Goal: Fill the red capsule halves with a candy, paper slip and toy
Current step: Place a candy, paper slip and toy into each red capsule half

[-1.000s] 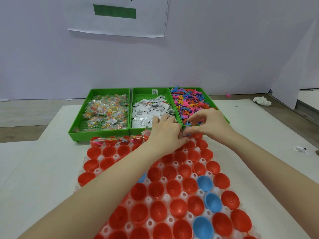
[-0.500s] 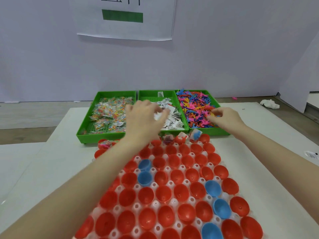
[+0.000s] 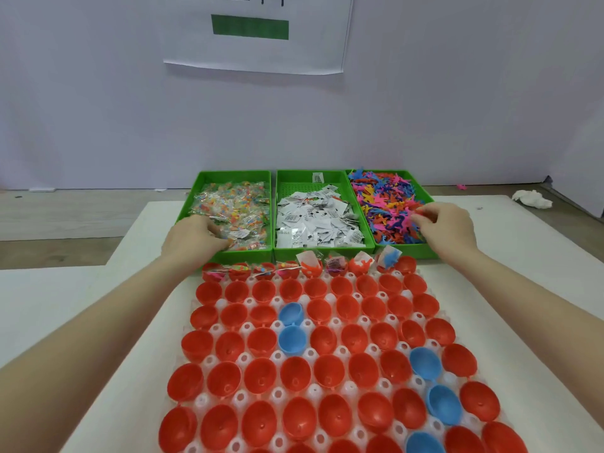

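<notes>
White tabletop [image 3: 490, 256] carries a clear plastic grid tray [image 3: 248, 302] of open red capsule halves [image 3: 295, 374]; far row filled. Left hand [image 3: 192, 240] fingers curl into wrapped candies [image 3: 233, 210]; right hand [image 3: 447, 223] fingers pinch among coloured plastic toys [image 3: 385, 204]. White paper slips [image 3: 313, 220] lie between.

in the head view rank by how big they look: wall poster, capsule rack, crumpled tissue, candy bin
1. capsule rack, though it is nearest the camera
2. wall poster, partly cropped
3. candy bin
4. crumpled tissue
</notes>
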Tool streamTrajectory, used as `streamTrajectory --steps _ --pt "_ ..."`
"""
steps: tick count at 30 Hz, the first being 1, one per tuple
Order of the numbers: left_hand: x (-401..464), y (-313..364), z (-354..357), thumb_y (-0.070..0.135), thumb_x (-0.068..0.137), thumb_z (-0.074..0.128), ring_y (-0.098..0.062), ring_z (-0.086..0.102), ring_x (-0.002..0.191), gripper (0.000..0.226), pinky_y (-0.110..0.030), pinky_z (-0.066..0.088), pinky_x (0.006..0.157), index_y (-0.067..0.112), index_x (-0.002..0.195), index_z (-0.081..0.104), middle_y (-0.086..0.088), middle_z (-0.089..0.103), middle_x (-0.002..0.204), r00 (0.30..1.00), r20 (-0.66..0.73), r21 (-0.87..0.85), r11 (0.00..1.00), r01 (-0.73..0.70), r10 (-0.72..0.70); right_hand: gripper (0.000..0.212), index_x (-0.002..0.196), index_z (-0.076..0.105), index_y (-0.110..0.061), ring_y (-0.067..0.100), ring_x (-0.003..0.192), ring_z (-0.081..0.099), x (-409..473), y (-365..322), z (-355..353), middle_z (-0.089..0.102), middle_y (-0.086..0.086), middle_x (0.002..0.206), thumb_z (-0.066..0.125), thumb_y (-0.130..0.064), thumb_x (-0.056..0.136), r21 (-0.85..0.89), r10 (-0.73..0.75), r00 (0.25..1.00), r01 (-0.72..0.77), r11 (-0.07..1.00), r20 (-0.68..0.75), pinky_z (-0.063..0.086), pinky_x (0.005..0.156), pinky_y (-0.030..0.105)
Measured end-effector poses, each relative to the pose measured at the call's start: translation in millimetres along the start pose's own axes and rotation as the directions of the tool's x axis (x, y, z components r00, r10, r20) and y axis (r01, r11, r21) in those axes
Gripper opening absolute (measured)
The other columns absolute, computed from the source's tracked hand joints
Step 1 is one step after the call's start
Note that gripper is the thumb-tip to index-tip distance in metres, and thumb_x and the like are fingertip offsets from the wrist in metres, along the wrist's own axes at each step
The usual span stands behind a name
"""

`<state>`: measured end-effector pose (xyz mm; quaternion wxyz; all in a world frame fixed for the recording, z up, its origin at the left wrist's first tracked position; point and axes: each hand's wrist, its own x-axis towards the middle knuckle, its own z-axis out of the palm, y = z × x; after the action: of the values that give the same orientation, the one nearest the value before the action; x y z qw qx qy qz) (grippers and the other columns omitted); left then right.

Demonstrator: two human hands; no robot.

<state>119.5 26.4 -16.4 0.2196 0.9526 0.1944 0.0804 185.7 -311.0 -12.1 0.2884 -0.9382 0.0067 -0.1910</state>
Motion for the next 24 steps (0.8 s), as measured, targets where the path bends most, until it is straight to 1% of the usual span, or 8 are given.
streamTrajectory --steps 5,9,13,16,18,20,21,24 --pt "-1 -4 4 0.019 0.084 0.066 -0.033 0.054 0.105 0.032 -0.037 0.042 0.084 0.006 0.113 0.06 -0.014 0.063 0.107 0.996 -0.09 -0.116 0.993 -0.004 -0.007 0.026 0.11 0.068 -0.011 0.024 0.094 0.061 3 -6 0 0.068 0.01 0.111 0.054 -0.006 0.089 0.092 0.004 0.999 -0.001 0.996 -0.037 0.046 0.082 0.03" --pt "-5 -4 6 0.015 0.088 0.06 -0.034 0.054 0.103 0.033 -0.036 0.039 0.083 0.001 0.117 0.057 -0.011 0.061 0.092 0.978 -0.21 -0.181 0.982 -0.053 0.014 0.023 0.107 0.069 -0.01 0.024 0.097 0.061 4 -9 -1 0.068 0.011 0.108 0.053 -0.008 0.09 0.13 0.014 0.999 -0.01 0.991 -0.029 0.044 0.084 0.029" --pt "-6 -3 3 0.014 0.089 0.059 -0.033 0.055 0.102 0.024 -0.032 0.037 0.081 0.0 0.107 0.065 -0.019 0.062 0.107 0.961 -0.264 -0.206 0.968 -0.143 0.086 0.02 0.105 0.066 -0.007 0.025 0.083 0.057 7 -10 2 0.067 0.015 0.102 0.051 -0.011 0.092 0.162 0.074 0.997 -0.072 0.984 -0.004 0.044 0.078 0.034" --pt "-7 -2 1 0.013 0.09 0.058 -0.03 0.057 0.096 0.019 -0.031 0.039 0.081 0.002 0.101 0.067 -0.017 0.062 0.104 0.949 -0.302 -0.274 0.945 -0.18 0.093 0.028 0.104 0.063 -0.002 0.025 0.083 0.052 7 -15 4 0.064 0.016 0.106 0.038 -0.013 0.096 0.136 0.063 0.998 -0.062 0.989 0.001 0.036 0.073 0.031" --pt "-12 1 1 0.01 0.09 0.058 -0.025 0.06 0.091 0.017 -0.027 0.041 0.079 0.003 0.101 0.068 -0.011 0.066 0.098 0.943 -0.32 -0.375 0.903 -0.21 0.086 0.031 0.092 0.063 0.001 0.029 0.081 0.054 4 -27 6 0.064 0.015 0.09 0.037 -0.016 0.094 0.104 0.005 1.0 -0.005 0.995 -0.003 0.034 0.066 0.033" --pt "-17 8 1 0.007 0.089 0.058 -0.02 0.061 0.083 0.017 -0.024 0.044 0.077 0.003 0.103 0.067 -0.008 0.067 0.094 0.943 -0.319 -0.454 0.858 -0.241 0.096 0.034 0.075 0.059 0.0 0.023 0.062 0.047 -2 -46 8 0.053 0.007 0.062 0.042 -0.025 0.091 0.091 -0.082 0.995 0.076 0.993 0.062 0.029 0.057 0.031" --pt "-20 12 2 0.007 0.088 0.059 -0.017 0.061 0.079 0.019 -0.02 0.044 0.075 0.003 0.105 0.066 -0.008 0.068 0.092 0.94 -0.324 -0.464 0.847 -0.259 0.111 0.038 0.07 0.059 -0.002 0.019 0.056 0.044 -5 -57 9 0.047 0.003 0.055 0.046 -0.031 0.09 0.082 -0.133 0.982 0.123 0.989 0.131 0.03 0.055 0.03" --pt "-26 22 3 0.008 0.087 0.061 -0.015 0.059 0.071 0.025 -0.009 0.043 0.063 0.006 0.112 0.062 -0.002 0.062 0.078 0.933 -0.329 -0.503 0.809 -0.306 0.149 0.04 0.076 0.069 -0.009 0.016 0.067 0.056 -11 -82 18 0.064 0.002 0.07 0.06 -0.048 0.081 -0.072 -0.224 0.901 0.268 0.961 0.371 0.043 0.062 0.029"
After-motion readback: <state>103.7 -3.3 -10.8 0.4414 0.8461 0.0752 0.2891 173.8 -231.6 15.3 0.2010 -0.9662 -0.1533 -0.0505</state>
